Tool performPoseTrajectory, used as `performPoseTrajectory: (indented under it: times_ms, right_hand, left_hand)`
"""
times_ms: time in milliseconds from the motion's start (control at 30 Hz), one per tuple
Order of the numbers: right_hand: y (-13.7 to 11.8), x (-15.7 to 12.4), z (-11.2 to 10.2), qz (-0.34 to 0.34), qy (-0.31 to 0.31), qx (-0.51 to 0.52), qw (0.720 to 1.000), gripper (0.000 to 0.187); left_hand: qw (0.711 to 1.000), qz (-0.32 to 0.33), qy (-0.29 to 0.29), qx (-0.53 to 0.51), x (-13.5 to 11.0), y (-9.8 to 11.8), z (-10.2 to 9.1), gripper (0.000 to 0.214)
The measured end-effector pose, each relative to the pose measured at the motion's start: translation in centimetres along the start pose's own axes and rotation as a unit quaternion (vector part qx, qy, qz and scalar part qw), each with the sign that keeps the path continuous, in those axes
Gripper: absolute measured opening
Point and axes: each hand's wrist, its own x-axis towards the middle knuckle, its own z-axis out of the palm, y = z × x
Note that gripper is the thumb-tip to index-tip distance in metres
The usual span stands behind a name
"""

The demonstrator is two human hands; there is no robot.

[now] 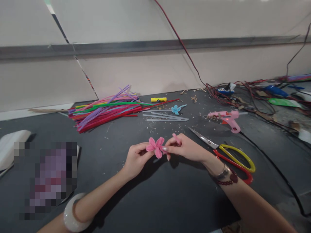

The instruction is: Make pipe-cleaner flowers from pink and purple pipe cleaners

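Note:
Between my two hands is a pink pipe-cleaner flower (155,147) with its petals spread. My left hand (138,158) grips it from the left, the fingertips partly hidden behind the petals. At its right side my right hand (186,147) pinches a petal between thumb and finger. A short pink fuzzy end (177,139) pokes up by the right fingers; whether it belongs to the flower I cannot tell. Beyond the hands lies a small blue pipe-cleaner flower (176,109) on a stem. Scissors (218,146) with yellow and red handles rest beside my right wrist.
Colourful pipe cleaners (104,111) lie in a bundle at back left. Glue sticks (167,117) and a yellow tube (158,99) are behind the hands. A pink glue gun (229,119) trails a black cord on the right. Tangled wires (243,94) fill the back right; a white object (12,149) sits left.

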Motion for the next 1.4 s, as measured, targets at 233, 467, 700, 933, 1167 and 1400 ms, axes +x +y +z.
performPoseTrajectory:
  times_ms: [233,467,700,933,1167,1400]
  right_hand:
    - [0.2,0.2,0.8,0.000,-0.013,0.049,0.999,0.030]
    - [-0.2,-0.1,0.4,-0.004,-0.044,0.019,0.999,0.029]
    - [0.1,0.0,0.2,0.012,-0.060,0.016,0.998,0.027]
    - [0.9,0.2,1.1,0.062,0.030,0.059,0.996,0.044]
    - [0.6,0.6,2.8,0.081,0.041,0.221,0.971,0.030]
    - [0.6,0.5,3.2,0.119,0.013,0.313,0.942,0.020]
  left_hand:
    - [0.999,-0.011,-0.015,-0.033,0.0,0.1,0.1,0.013]
    - [0.998,0.008,-0.048,-0.034,-0.1,0.1,0.2,0.018]
    - [0.997,0.022,-0.075,0.005,-0.2,0.1,0.2,0.026]
    - [0.996,0.027,0.039,0.074,0.0,0.3,0.0,0.015]
    - [0.997,0.010,0.038,0.061,-0.1,0.2,0.1,0.015]
    - [0.997,0.012,0.035,0.072,-0.1,-0.2,0.1,0.019]
